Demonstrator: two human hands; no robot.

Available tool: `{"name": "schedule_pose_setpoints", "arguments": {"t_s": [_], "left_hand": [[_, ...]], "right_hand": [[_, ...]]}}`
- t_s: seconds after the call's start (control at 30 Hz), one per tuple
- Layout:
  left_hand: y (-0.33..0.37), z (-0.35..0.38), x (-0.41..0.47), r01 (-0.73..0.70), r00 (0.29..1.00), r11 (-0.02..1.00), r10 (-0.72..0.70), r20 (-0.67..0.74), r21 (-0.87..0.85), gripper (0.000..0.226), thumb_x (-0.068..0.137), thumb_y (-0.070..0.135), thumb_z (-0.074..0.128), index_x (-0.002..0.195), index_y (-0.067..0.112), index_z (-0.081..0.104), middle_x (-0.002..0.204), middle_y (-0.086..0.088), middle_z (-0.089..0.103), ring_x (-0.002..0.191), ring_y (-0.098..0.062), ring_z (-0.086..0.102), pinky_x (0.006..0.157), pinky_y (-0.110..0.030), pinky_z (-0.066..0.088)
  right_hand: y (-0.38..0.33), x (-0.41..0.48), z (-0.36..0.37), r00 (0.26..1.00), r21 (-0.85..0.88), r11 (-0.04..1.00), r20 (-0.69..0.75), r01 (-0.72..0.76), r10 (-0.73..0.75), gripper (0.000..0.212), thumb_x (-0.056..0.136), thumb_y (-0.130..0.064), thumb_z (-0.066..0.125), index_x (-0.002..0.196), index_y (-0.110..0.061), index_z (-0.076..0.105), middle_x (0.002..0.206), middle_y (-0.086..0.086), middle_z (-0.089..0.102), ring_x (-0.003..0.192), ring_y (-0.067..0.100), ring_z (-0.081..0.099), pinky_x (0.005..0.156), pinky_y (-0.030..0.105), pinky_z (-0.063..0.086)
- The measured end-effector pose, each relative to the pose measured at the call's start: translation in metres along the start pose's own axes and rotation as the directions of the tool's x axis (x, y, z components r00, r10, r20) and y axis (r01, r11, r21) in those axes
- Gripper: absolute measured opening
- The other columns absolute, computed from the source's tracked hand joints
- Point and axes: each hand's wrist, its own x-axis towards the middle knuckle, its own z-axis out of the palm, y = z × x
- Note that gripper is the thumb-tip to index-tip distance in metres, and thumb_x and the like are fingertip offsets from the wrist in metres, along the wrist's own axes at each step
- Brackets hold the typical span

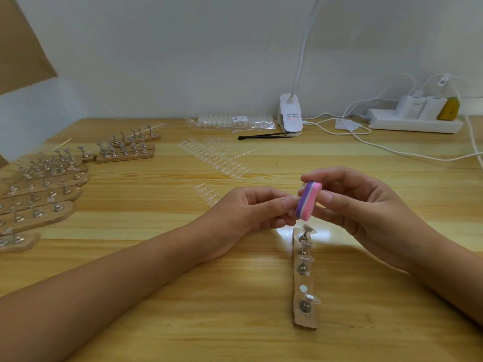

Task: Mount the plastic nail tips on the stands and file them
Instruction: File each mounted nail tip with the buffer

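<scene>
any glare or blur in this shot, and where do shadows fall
Head view: a bright glare patch on the light wooden table beside the top of the brown stand strip; a soft shadow under the right hand; the rows of metal stands at the left edge look soft.

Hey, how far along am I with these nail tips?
Done: clear tips sit on several pegs of the near stand. In hand: right hand holds the file block; left hand touches its edge, grip unclear. Remaining: loose tip strips lie unmounted.
</scene>
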Motion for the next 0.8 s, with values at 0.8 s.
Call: {"name": "schedule_pose_setpoints", "arguments": {"t_s": [0.8], "left_hand": [[-0.0017,-0.0025,-0.0002,-0.036,0.999,0.994,0.036,-0.004,0.101,0.013,0.078,0.039,0.069,0.075,0.027,0.065,0.074,0.006,0.062,0.074,-0.009,0.055,0.075,-0.020,0.049]], "right_hand": [[0.0086,0.0025,-0.0063,1.000,-0.198,0.980,-0.018,0.002,-0.005,0.027,0.075,-0.035,0.070,0.101,-0.032,0.076,0.102,-0.003,0.073,0.096,0.011,0.063,0.088,0.028,0.052]]}}
